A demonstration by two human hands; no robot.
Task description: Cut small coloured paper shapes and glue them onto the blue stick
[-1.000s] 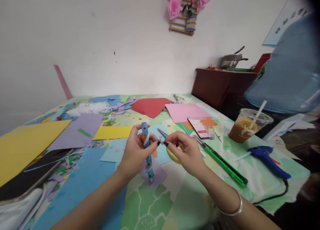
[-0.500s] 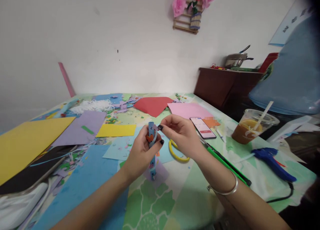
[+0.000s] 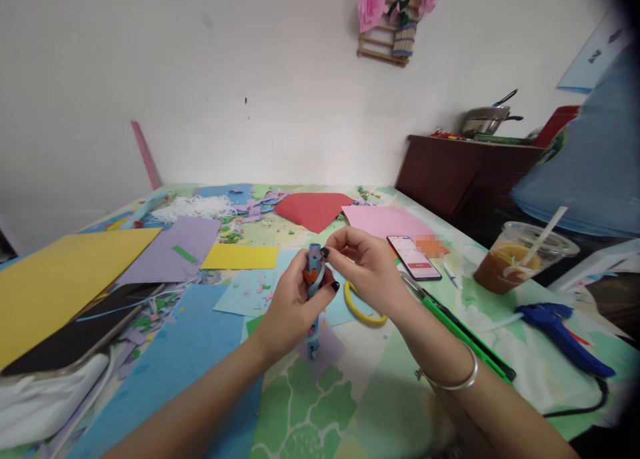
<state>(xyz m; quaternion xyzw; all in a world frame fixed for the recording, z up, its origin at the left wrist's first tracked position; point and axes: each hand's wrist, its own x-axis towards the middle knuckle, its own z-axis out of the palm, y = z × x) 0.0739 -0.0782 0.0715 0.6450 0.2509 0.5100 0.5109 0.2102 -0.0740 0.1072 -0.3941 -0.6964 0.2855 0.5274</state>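
Upright over the table, a slim blue paper tube (image 3: 314, 251) dotted with small paper bits is gripped by my left hand (image 3: 290, 306). An orange heart-shaped piece (image 3: 311, 276) sits on its front, and a pale strip (image 3: 319, 280) curves across it below the top. My right hand (image 3: 365, 266) is closed in a pinch, thumb and forefinger against the tube's upper right side. Whatever lies between those fingertips is too small to make out. Behind and right of the tube lies a yellow ring-shaped strip (image 3: 364, 309).
To the right are a green utility knife (image 3: 465, 336), a phone (image 3: 415, 258), a drink cup (image 3: 523, 259) and a blue glue gun (image 3: 565, 336). Coloured sheets, such as a red one (image 3: 315, 209), paper scraps and white shreds (image 3: 195, 208) cover the left and back.
The right fingertips have come in closer to the tube's upper side. The whole view has shifted slightly, so everything appears farther right. The left hand keeps its hold.
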